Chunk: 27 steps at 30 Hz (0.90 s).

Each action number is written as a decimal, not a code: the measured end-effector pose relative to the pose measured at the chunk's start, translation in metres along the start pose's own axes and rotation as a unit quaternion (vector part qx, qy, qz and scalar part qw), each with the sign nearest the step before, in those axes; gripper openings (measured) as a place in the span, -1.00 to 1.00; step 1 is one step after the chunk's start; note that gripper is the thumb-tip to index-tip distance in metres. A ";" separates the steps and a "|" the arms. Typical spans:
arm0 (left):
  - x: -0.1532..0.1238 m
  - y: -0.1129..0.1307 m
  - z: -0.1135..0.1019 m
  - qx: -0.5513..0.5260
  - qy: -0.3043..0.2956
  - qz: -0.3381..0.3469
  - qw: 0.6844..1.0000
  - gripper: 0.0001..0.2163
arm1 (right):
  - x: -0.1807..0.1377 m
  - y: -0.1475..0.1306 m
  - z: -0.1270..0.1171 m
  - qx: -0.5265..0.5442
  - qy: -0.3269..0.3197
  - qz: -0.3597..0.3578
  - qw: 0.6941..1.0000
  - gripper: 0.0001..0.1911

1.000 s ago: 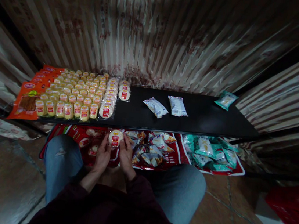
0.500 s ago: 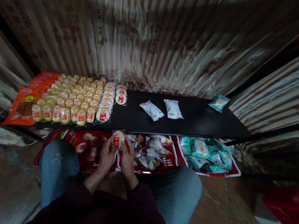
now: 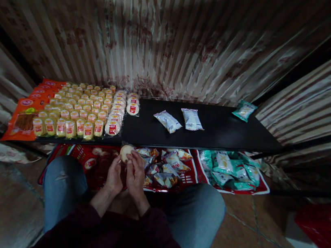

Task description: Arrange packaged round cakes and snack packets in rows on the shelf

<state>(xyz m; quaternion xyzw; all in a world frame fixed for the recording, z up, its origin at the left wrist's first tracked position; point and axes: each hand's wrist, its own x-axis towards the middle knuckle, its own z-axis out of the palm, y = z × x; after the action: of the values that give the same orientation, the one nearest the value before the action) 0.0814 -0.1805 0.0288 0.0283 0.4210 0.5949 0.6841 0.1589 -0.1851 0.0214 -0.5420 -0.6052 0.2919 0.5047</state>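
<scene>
A pale, round wrapped biscuit [image 3: 125, 153] is held between my two hands, just in front of the shelf's near edge. Its plain side faces up, and clear film sticks out at the top. My left hand [image 3: 114, 176] grips it from the lower left. On the right edge, the thumb and fingers of my right hand [image 3: 135, 172] pinch it. Similar round biscuits with red labels [image 3: 113, 127] lie overlapped in a column on the black shelf [image 3: 142, 131]. A shorter column of the same kind [image 3: 132, 108] is to its right.
Rows of small yellow wrapped cakes [image 3: 70, 128] and orange packets [image 3: 20, 122] cover the shelf's left part. White-blue packets [image 3: 192, 120] and a green packet [image 3: 244, 111] lie farther right. Under the shelf, red baskets [image 3: 194, 165] hold snacks, including several green packets [image 3: 223, 162].
The biscuit has been turned over: its red label faced up before, and now the plain side shows. My right hand has shifted slightly left, over the biscuit's right edge.
</scene>
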 end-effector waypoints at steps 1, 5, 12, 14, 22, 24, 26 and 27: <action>0.000 0.001 0.000 -0.001 -0.002 0.000 1.000 -0.70 | 0.000 0.000 0.000 -0.005 0.001 -0.001 1.000 -0.67; 0.002 0.003 0.000 -0.015 -0.007 -0.006 1.000 -0.68 | 0.000 0.000 -0.002 -0.012 0.000 0.003 1.000 -0.68; 0.005 0.004 -0.001 -0.053 -0.035 -0.041 0.997 -0.66 | 0.001 0.003 -0.004 -0.007 -0.004 0.011 1.000 -0.69; 0.006 0.003 -0.001 -0.069 -0.029 -0.027 0.997 -0.69 | 0.001 0.005 -0.003 0.005 0.002 0.011 1.000 -0.70; 0.008 -0.001 -0.002 0.147 -0.034 0.116 0.982 -0.55 | 0.008 0.002 -0.005 0.157 -0.041 0.088 0.983 -0.62; 0.009 -0.001 -0.004 0.242 -0.054 0.167 0.954 -0.51 | 0.012 0.000 -0.007 0.183 -0.044 0.092 0.978 -0.62; 0.012 -0.001 -0.007 0.328 -0.063 0.227 0.915 -0.50 | 0.015 -0.001 -0.009 0.202 -0.043 0.099 0.973 -0.63; 0.015 -0.001 -0.009 0.366 -0.062 0.259 0.892 -0.51 | 0.016 -0.001 -0.009 0.211 -0.042 0.108 0.971 -0.63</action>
<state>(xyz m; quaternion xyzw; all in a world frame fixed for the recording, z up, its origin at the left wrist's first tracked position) 0.0760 -0.1729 0.0143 0.4213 0.5438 0.5515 0.4719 0.1683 -0.1720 0.0296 -0.4727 -0.4889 0.4879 0.5472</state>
